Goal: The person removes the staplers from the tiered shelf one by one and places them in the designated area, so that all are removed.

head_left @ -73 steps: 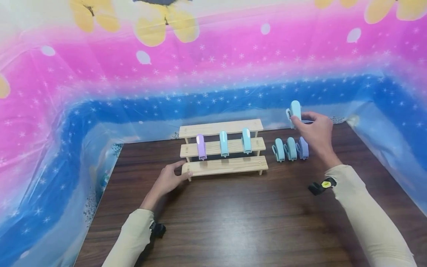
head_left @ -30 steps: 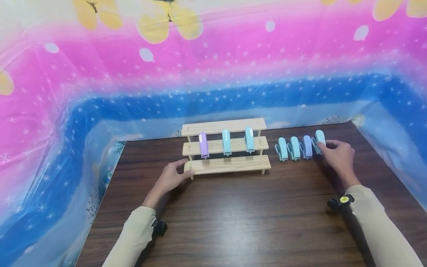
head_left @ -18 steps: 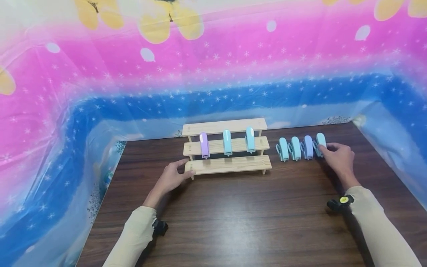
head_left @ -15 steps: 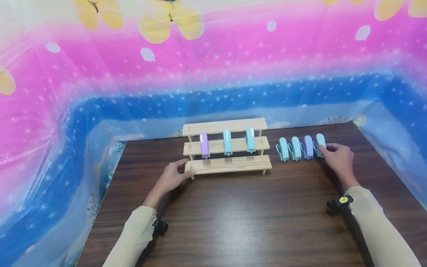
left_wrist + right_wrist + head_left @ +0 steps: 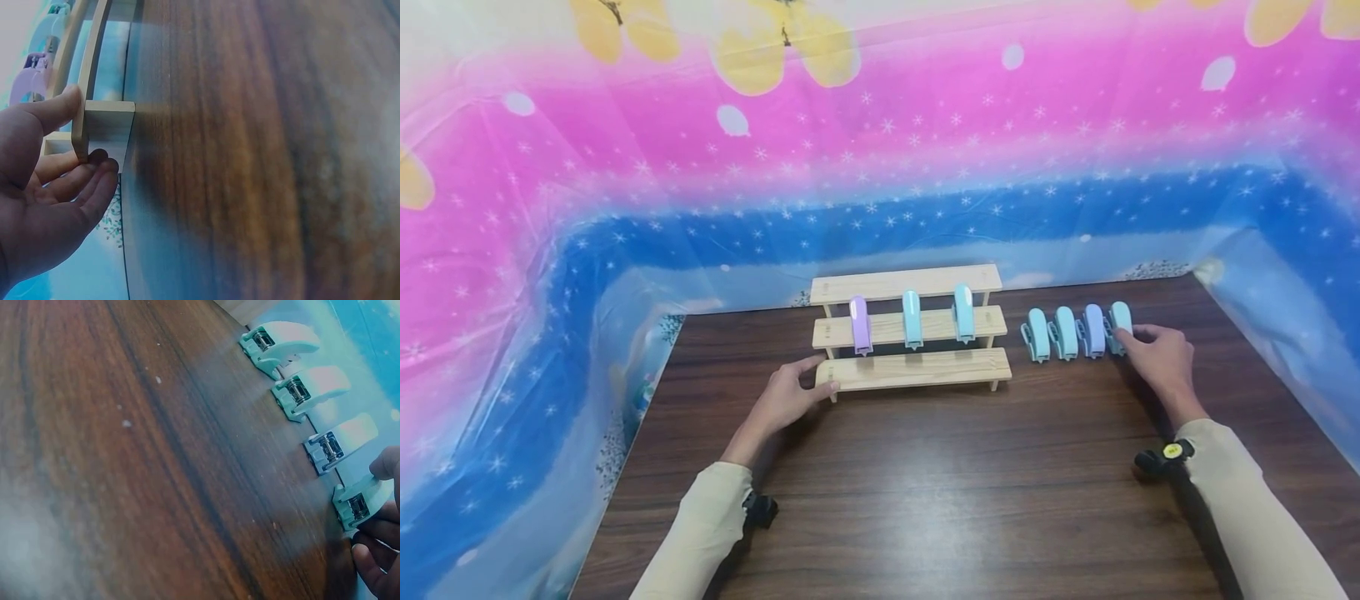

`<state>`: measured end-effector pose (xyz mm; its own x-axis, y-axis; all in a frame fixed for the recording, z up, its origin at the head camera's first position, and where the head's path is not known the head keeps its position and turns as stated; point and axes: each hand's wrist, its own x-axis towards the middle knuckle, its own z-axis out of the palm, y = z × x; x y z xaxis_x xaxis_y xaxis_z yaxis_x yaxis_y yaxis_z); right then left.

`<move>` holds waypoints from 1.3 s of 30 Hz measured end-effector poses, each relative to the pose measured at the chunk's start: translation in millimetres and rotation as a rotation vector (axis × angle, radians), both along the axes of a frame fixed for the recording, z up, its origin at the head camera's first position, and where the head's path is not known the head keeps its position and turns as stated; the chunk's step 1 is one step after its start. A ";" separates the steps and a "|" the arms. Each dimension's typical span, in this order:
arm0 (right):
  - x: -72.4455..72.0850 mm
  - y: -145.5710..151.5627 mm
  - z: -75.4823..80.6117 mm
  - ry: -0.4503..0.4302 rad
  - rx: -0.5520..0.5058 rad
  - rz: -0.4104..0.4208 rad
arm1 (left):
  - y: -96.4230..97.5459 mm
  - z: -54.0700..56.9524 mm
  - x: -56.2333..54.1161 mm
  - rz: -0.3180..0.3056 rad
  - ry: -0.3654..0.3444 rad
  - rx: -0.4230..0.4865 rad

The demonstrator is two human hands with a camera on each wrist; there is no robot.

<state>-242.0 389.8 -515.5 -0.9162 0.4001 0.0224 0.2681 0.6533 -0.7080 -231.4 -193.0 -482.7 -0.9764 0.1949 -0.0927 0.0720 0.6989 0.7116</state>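
Note:
My left hand (image 5: 782,400) grips the left end of the lowest shelf of a three-step wooden rack (image 5: 917,371). In the left wrist view its thumb (image 5: 62,106) lies on the shelf's upper face and the fingers are curled beneath. At the table's right rear, my right hand (image 5: 1163,357) pinches a small mint stapler-like tool (image 5: 1119,320) with a rounded handle. This tool stands on the table at the right end of a row. Beside it are a lavender tool (image 5: 1093,327) and two mint ones, the nearer to the rack being a mint tool (image 5: 1037,335).
The rack's middle shelf bears a purple tool (image 5: 859,325), a light-blue tool (image 5: 912,318) and another light-blue tool (image 5: 963,312). A patterned cloth (image 5: 880,233) hangs behind the dark wooden table (image 5: 925,483) and along its sides.
My right hand has carried the mint tool from the air down and right, to the end of the row, then lowered it slightly. My left hand keeps its grip on the rack.

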 end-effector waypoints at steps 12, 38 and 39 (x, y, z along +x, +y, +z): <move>9.1 -1.1 11.5 0.046 -0.024 -0.009 | 0.3 -1.6 -1.3 -0.003 0.003 -0.001; 22.9 -66.9 83.6 0.388 0.169 0.248 | 0.3 -1.8 -0.4 0.000 -0.002 0.008; 22.2 -69.8 85.3 0.396 0.178 0.263 | 0.3 -1.9 -0.6 0.000 -0.001 0.009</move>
<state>-219.8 320.0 -430.2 -0.8930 0.1150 0.4351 -0.1885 0.7823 -0.5937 -232.0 -192.7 -484.7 -0.9764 0.1957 -0.0918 0.0713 0.6925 0.7179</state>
